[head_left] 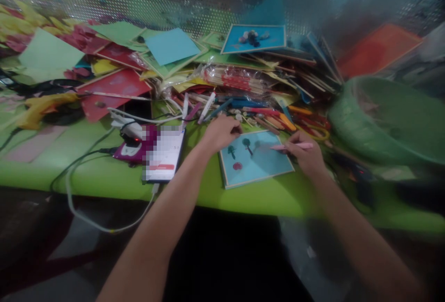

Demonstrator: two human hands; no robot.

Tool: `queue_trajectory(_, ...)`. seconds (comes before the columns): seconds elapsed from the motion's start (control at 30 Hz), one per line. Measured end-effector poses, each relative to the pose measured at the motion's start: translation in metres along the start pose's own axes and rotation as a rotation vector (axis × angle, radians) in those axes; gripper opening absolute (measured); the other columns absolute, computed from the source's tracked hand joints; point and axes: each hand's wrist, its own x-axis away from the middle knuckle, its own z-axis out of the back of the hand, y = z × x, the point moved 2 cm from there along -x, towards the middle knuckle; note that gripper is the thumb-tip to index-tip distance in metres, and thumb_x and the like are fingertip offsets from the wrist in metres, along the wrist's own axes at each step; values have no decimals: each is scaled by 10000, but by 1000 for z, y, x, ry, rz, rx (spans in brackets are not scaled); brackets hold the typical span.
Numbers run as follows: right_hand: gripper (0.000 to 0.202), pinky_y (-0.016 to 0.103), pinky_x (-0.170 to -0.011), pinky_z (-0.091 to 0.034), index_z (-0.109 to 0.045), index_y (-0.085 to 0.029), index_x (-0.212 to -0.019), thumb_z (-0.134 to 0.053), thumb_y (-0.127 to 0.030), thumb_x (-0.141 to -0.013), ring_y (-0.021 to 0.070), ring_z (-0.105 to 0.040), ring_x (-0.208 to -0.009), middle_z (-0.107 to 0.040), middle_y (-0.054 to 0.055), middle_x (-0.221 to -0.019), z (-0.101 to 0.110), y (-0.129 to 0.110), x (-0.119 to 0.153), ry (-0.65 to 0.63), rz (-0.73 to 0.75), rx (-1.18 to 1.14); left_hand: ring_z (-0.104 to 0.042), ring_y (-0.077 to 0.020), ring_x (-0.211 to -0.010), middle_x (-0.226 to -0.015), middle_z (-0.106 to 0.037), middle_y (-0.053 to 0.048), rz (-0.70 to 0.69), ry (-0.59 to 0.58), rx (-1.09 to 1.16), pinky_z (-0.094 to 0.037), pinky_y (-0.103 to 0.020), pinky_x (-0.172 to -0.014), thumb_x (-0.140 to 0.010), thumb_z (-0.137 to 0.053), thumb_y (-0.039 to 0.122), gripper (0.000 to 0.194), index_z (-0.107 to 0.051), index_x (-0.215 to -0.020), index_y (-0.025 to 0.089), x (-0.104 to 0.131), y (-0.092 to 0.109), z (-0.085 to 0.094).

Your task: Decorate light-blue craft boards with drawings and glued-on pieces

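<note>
A light blue card [243, 165] with a pale border lies on the green table, with two small green-and-brown trees and a round reddish shape on it. My right hand [308, 156], at the card's right side, is closed around a pink pen [303, 145]. The pen points left over the card, its tip blurred. At the card's upper left edge is my left hand [222, 131], its fingers curled. Whether they pinch anything is hidden. Several pens and markers [250, 109] lie just behind both hands.
A phone [163, 153] and a purple power strip [151, 139] with cables lie left. Further left is a yellow glue gun [45, 107]. A green basin [358, 116] stands right. Behind are piled coloured cards [174, 47] and a framed blue picture [229, 44]. The green table's [260, 202] front edge is near.
</note>
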Motion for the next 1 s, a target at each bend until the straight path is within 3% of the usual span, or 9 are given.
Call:
queue_trajectory(0.6,164,296,-589,-447,-624,-227,-680,-721,-337,-752,164,-573,-584,-648,0,-615,-3,-16,5,-100,-22,-41,-666,-257,-961,-971,-772,-74,11,-8,10,-500,-414,-928,-848,-637,154,150,-769,-905,199,0,0,1)
queue_trajectory(1.0,166,303,-636,-455,-610,-224,-709,-702,-324,-804,176,-598,-650,-654,-10,-649,-1,1,0,12,15,-18,-672,-254,-975,-997,-779,-73,9,-10,4,-497,-403,-956,-847,-630,155,159,-772,-908,190,1,3,2)
